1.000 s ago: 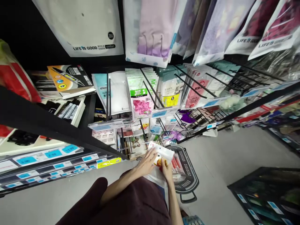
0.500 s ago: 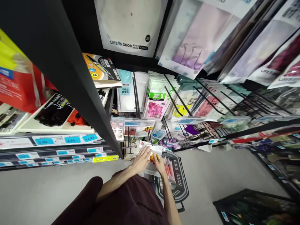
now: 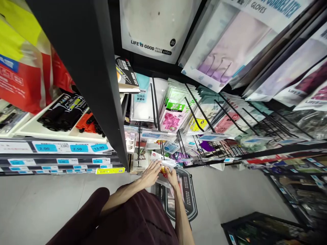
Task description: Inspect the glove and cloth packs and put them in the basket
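Low in front of me both hands hold a small white packet (image 3: 165, 172) with red and yellow print. My left hand (image 3: 150, 172) lies on its left side with fingers stretched over it. My right hand (image 3: 172, 177) grips its right edge with curled fingers. The packet hangs just above a black plastic shopping basket (image 3: 187, 200) on the floor, which has red-topped items inside. The lowest hooks of the display rack (image 3: 163, 153) are right behind the packet.
A black upright shelf post (image 3: 102, 85) divides shelves with price tags (image 3: 74, 148) on the left from pegs of hanging glove and cloth packs (image 3: 176, 112) on the right. Grey floor (image 3: 51, 200) lies below. A dark crate (image 3: 265, 231) stands at lower right.
The view has swung left and tilted, so the shelf post now fills more of the frame. Both hands keep hold of the packet, which has shifted slightly toward the rack's lowest hooks.
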Motion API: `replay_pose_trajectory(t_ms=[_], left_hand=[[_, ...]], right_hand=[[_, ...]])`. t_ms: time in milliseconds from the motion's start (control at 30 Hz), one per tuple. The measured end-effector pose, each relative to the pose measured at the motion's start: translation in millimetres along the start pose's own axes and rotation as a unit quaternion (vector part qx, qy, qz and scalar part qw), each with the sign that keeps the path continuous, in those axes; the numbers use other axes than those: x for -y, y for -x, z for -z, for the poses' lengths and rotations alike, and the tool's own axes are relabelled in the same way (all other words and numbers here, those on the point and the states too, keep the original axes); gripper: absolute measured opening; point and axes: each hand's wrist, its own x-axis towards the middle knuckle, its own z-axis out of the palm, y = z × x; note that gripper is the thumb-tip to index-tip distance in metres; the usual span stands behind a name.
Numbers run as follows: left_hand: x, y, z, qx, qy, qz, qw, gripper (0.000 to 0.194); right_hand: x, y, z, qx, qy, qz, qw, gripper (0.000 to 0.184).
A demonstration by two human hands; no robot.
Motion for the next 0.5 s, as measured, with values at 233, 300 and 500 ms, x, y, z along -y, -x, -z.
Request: replay_pose_trajectory(t_ms=[233,300,500], left_hand=[[-2,-6,3.4,0.000,-0.011,0.007,1.000,0.071],[-1,-7,2.5,-0.003,-0.009,0.009,1.000,0.073],[0,-5,-2.3,-0.003,-0.022,0.008,1.000,0.078]], right_hand=[[4,-13,9,0.018,-0.010,0.003,1.000,0.041],[5,-17,11,0.019,-0.015,0.002,1.000,0.040],[3,-25,14,0.022,-0.028,-0.002,0.999,0.032]])
